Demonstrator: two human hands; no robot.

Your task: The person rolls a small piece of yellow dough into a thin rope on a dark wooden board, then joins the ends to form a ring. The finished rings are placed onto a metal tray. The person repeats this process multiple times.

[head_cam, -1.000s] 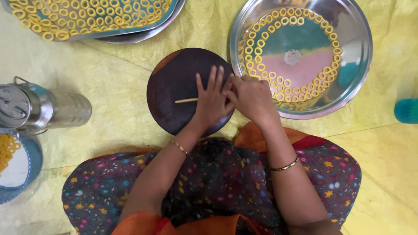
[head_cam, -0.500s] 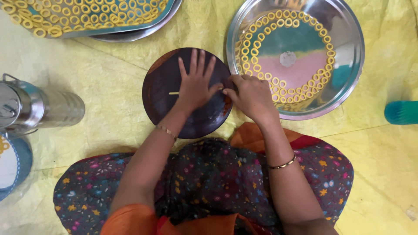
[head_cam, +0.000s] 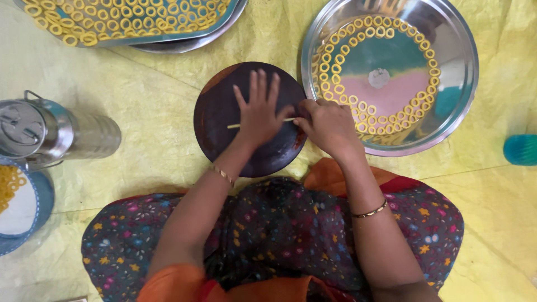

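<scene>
Fingers of the left hand [head_cam: 258, 114] are spread flat, pressing a thin dough strand [head_cam: 238, 126] onto the dark round board [head_cam: 224, 112]. Its right end is pinched by the right hand [head_cam: 327, 126]. Strand judged soft, light, easily torn; best held at the ends.

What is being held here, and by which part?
A thin dough strand: left hand presses flat on its middle, right hand pinches its right end.
</scene>
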